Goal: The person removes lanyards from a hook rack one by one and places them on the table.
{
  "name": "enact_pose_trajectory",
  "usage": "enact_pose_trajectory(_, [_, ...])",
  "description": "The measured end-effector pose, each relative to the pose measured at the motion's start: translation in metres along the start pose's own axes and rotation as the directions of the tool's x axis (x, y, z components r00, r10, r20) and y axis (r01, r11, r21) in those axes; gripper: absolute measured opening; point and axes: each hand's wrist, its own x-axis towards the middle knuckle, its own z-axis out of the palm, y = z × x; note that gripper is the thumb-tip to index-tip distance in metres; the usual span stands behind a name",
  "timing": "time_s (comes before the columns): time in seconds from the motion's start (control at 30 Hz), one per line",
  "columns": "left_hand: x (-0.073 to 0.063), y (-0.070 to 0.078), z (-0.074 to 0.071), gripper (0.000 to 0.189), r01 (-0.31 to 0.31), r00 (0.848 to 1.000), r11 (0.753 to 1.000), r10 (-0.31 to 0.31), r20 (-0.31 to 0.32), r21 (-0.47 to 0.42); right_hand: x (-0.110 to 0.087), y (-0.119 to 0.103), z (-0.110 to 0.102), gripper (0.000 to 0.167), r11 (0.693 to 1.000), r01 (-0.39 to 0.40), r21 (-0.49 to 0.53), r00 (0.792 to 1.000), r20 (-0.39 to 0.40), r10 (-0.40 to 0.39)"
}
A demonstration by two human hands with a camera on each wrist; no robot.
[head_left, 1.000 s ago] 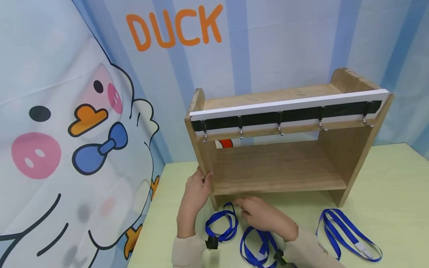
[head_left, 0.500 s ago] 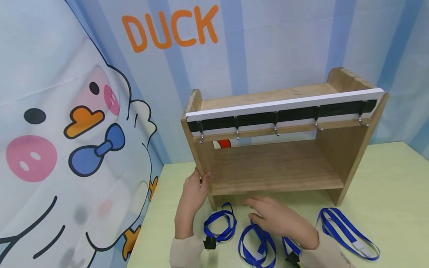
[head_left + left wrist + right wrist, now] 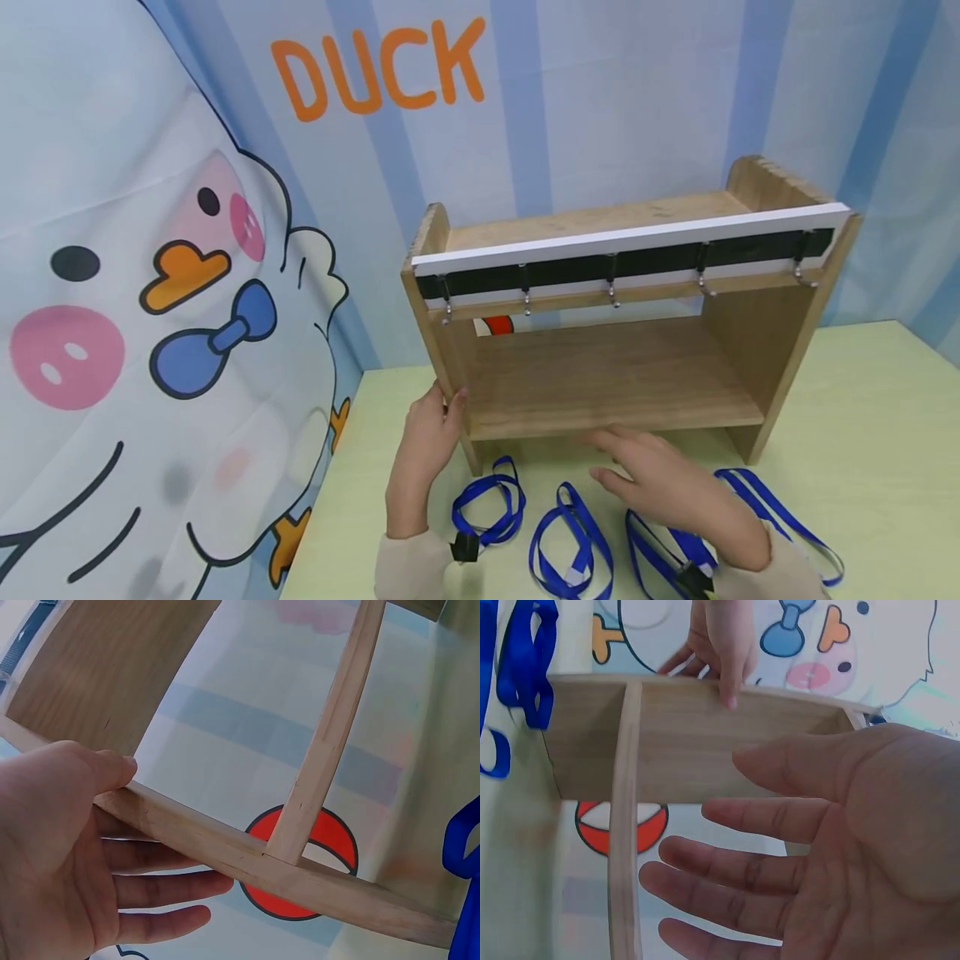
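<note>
My left hand (image 3: pixel 427 437) grips the left side panel of a wooden shelf rack (image 3: pixel 615 375). In the left wrist view, its thumb (image 3: pixel 112 769) lies on the panel's front edge, the other fingers along the outer side. My right hand (image 3: pixel 667 483) hovers before the lower shelf with fingers spread and holds nothing; its palm and fingers show in the right wrist view. Blue lanyards lie on the table before the rack: a coiled one (image 3: pixel 489 508) at left, a looped one (image 3: pixel 573 542) in the middle, another (image 3: pixel 652 558) under the right forearm, one (image 3: pixel 780 508) farther right, partly hidden.
Several small metal hooks (image 3: pixel 612 292) hang along the black-and-white strip (image 3: pixel 570 271) on the rack's upper front. A printed duck curtain (image 3: pixel 622 100) hangs behind and to the left. The pale green table (image 3: pixel 885 433) extends to the right.
My right hand has moved right, from near the left lanyard to above the lanyards at right, uncovering the middle one. The left hand keeps its hold; the whole view has shifted slightly.
</note>
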Motion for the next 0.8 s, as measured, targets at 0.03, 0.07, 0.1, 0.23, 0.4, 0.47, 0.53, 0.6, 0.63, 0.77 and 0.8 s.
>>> enact_pose_trajectory(0.03, [0.0, 0.0, -0.001, 0.043, 0.007, 1.0, 1.0, -0.007, 0.003, 0.006, -0.002, 0.002, -0.002, 0.038, 1.0, -0.006, -0.004, 1.0, -0.006, 0.006])
enact_pose_trajectory(0.07, [0.0, 0.0, -0.001, 0.043, 0.013, 1.0, 1.0, -0.013, 0.004, 0.012, -0.004, 0.004, -0.004, 0.039, 1.0, -0.011, -0.011, 1.0, -0.012, 0.011])
enact_pose_trajectory(0.1, [0.0, 0.0, -0.002, 0.043, 0.018, 1.0, 1.0, -0.018, 0.005, 0.021, -0.006, 0.005, -0.006, 0.039, 1.0, -0.011, -0.019, 1.0, -0.019, 0.011])
enact_pose_trajectory(0.23, [0.0, -0.001, -0.003, 0.043, 0.029, 0.999, 0.998, -0.029, 0.013, 0.048, -0.014, 0.012, -0.013, 0.04, 0.999, -0.022, -0.046, 0.998, -0.059, 0.02])
enact_pose_trajectory(0.4, [0.0, -0.001, -0.004, 0.044, 0.034, 0.999, 0.998, -0.035, 0.019, 0.062, -0.023, 0.02, -0.023, 0.04, 0.996, -0.042, -0.079, 0.994, -0.107, 0.033])
enact_pose_trajectory(0.47, [0.0, -0.001, -0.004, 0.043, 0.035, 0.999, 0.997, -0.036, 0.014, 0.066, -0.026, 0.024, -0.027, 0.041, 0.994, -0.049, -0.094, 0.992, -0.122, 0.038])
enact_pose_trajectory(0.53, [-0.001, -0.001, -0.004, 0.042, 0.034, 0.999, 0.997, -0.035, 0.008, 0.073, -0.029, 0.029, -0.03, 0.041, 0.992, -0.06, -0.115, 0.99, -0.136, 0.044])
enact_pose_trajectory(0.6, [-0.001, -0.001, -0.005, 0.041, 0.031, 1.0, 0.996, -0.031, 0.003, 0.081, -0.033, 0.034, -0.032, 0.041, 0.989, -0.067, -0.132, 0.988, -0.15, 0.046])
enact_pose_trajectory(0.63, [-0.001, 0.0, -0.005, 0.04, 0.028, 1.0, 0.996, -0.028, 0.001, 0.085, -0.035, 0.037, -0.033, 0.041, 0.988, -0.073, -0.14, 0.987, -0.155, 0.051])
enact_pose_trajectory(0.77, [-0.001, 0.001, -0.004, 0.04, 0.017, 1.0, 0.995, -0.017, -0.004, 0.1, -0.044, 0.048, -0.038, 0.041, 0.984, -0.088, -0.155, 0.983, -0.175, 0.06])
enact_pose_trajectory(0.8, [-0.001, 0.001, -0.004, 0.04, 0.016, 1.0, 0.995, -0.016, -0.004, 0.103, -0.046, 0.05, -0.039, 0.041, 0.983, -0.091, -0.159, 0.981, -0.181, 0.061])
